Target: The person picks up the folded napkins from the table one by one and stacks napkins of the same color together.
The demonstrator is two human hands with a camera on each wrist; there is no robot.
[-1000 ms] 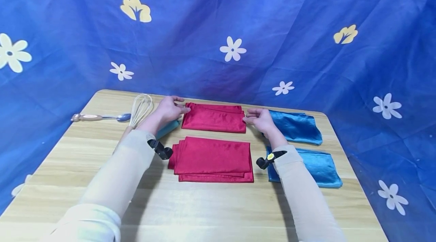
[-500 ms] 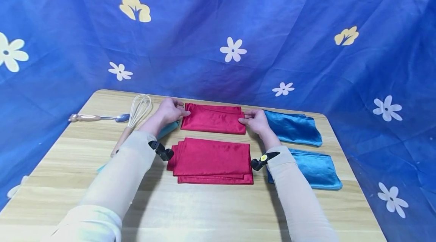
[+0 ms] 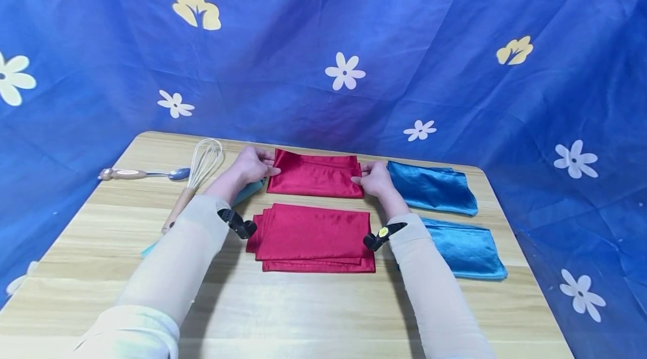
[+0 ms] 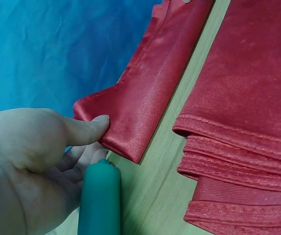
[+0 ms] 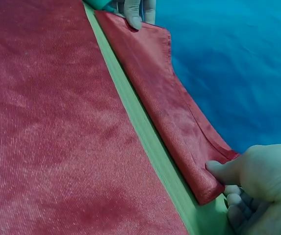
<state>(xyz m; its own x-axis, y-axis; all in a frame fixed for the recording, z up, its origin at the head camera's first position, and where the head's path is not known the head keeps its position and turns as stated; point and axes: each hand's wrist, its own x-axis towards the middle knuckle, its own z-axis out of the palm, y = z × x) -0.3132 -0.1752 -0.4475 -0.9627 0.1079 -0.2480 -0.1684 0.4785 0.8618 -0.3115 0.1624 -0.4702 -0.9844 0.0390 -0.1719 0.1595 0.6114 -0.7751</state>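
A folded red satin cloth [image 3: 315, 176] lies at the back of the table, its upper left corner a little raised. My left hand [image 3: 253, 164] pinches its left end, thumb on top and fingers beneath, as the left wrist view shows. At the opposite end my right hand [image 3: 375, 179] pinches the cloth the same way, with the thumb over the edge in the right wrist view. Nearer to me is a second stack of folded red cloth [image 3: 315, 235], several layers showing at its left side. A teal rounded object [image 4: 100, 198] stands just under my left fingers, mostly hidden by the arm in the head view.
On the right lie two folded blue cloths, a darker one [image 3: 432, 187] behind and a brighter one [image 3: 467, 249] in front. A whisk [image 3: 194, 176] and a spoon [image 3: 144, 174] rest at the left. A blue flowered curtain [image 3: 283, 55] hangs behind the table [image 3: 303, 314].
My right hand has moved left from beside the back red cloth onto its right end and now pinches it. The left hand has closed on the left end, and that corner has risen slightly.
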